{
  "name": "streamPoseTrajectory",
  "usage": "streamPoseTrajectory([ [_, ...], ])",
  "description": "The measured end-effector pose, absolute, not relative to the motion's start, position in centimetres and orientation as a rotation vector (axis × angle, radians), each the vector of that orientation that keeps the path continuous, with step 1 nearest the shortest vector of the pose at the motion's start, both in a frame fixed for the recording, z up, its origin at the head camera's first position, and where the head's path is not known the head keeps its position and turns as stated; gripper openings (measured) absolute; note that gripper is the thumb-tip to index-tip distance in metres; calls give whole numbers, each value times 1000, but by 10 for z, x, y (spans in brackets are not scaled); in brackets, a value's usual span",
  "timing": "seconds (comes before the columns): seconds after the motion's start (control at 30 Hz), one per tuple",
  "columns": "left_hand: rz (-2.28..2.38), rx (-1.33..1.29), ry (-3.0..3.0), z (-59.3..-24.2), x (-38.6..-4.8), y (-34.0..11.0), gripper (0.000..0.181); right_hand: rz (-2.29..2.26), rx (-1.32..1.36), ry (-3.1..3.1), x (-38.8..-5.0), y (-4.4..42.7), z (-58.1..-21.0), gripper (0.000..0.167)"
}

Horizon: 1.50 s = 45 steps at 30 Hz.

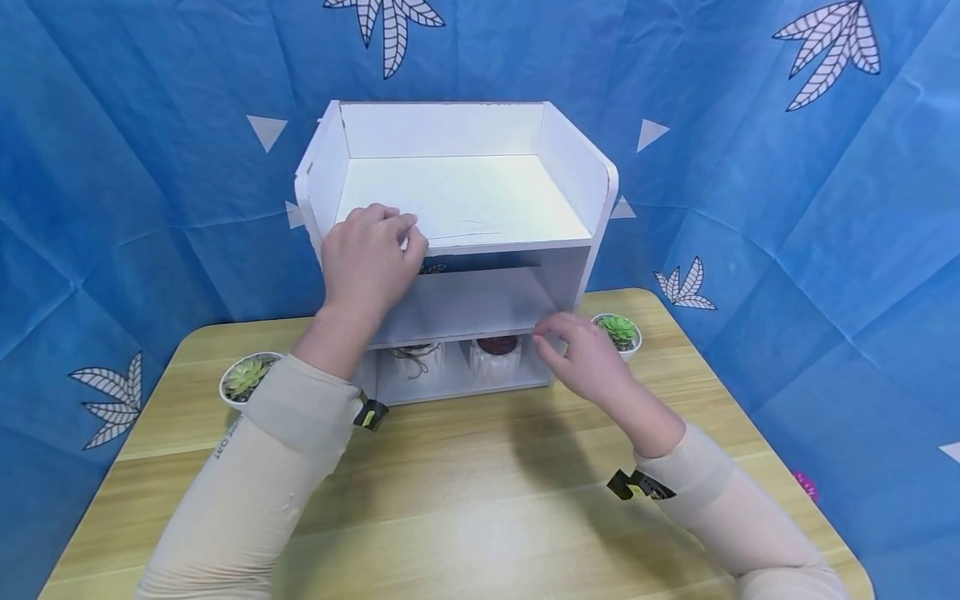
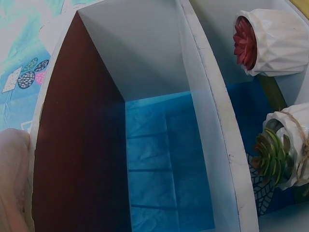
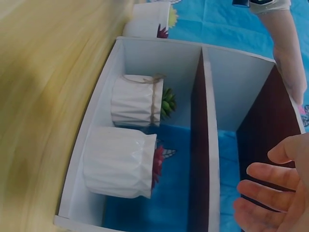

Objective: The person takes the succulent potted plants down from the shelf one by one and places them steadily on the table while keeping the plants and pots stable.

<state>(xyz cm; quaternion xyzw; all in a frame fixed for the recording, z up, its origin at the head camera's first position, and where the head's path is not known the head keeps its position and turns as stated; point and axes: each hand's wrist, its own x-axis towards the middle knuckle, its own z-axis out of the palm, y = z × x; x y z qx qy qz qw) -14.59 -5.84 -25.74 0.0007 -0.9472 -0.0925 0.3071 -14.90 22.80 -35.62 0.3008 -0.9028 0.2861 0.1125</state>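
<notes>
A white shelf unit stands on the table. My left hand is at the left front of its top board, palm down with bent fingers; in the left wrist view only part of this hand shows beside the board's edge. Near the right end of the middle board is my right hand; the right wrist view shows its fingers spread and holding nothing. On the bottom level sit two white ribbed pots: one with a red succulent, the other, twine-tied, with a green succulent.
A potted green succulent stands left of the shelf unit, and another stands to its right. The wooden table extends in front. Blue patterned cloth hangs behind and at both sides.
</notes>
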Motion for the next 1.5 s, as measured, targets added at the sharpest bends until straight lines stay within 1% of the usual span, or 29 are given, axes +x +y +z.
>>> streamPoseTrajectory([
  [0.47, -246, -5, -2502, -259, -148, -61, 46, 797, 876, -2700, -155, 223, -375, 23],
  [0.77, -247, -7, -2502, -258, -148, -60, 46, 815, 899, -2700, -161, 222, -387, 21],
  [1.0, -246, -6, -2500, -258, -148, -60, 46, 813, 916, -2721, -163, 219, -391, 21],
  [1.5, -245, -3, -2497, -258, -148, -59, 45, 775, 841, -2859, -173, 215, -410, 30],
])
